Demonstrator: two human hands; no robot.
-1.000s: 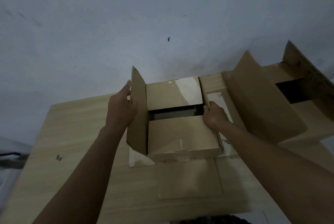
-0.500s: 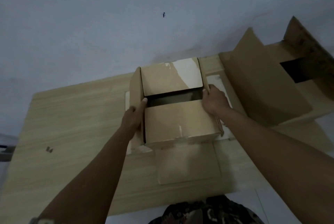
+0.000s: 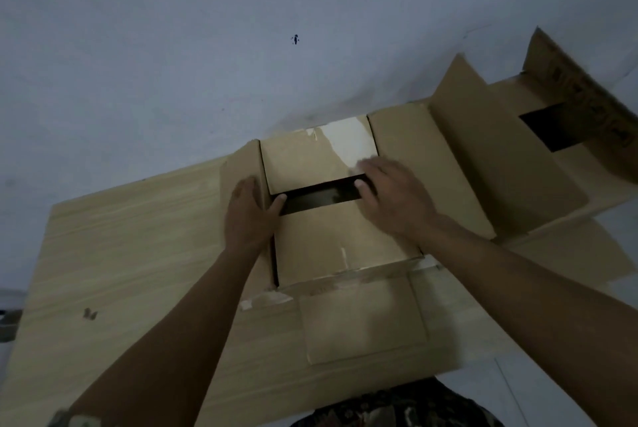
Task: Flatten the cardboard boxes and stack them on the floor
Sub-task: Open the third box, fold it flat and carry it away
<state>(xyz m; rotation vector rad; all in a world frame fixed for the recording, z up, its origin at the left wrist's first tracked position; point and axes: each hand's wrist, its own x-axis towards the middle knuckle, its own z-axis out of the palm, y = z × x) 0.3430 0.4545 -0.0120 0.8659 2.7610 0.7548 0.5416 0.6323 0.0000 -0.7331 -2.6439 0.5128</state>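
The small brown cardboard box [image 3: 345, 243] stands unflattened on the light wood-grain table [image 3: 138, 254]. The left hand [image 3: 247, 216] clasps its left side panel, thumb hooked into the dark gap between the top flaps, probably to steady it. The right hand [image 3: 390, 199] lies blurred over the far flap; pressing or pinching cannot be determined. A larger open cardboard box [image 3: 500, 168] sits alongside.

Light wooden table [image 3: 121, 254], pale wall [image 3: 172, 47] with dark speck [image 3: 295, 39], patterned cloth [image 3: 397, 409] below
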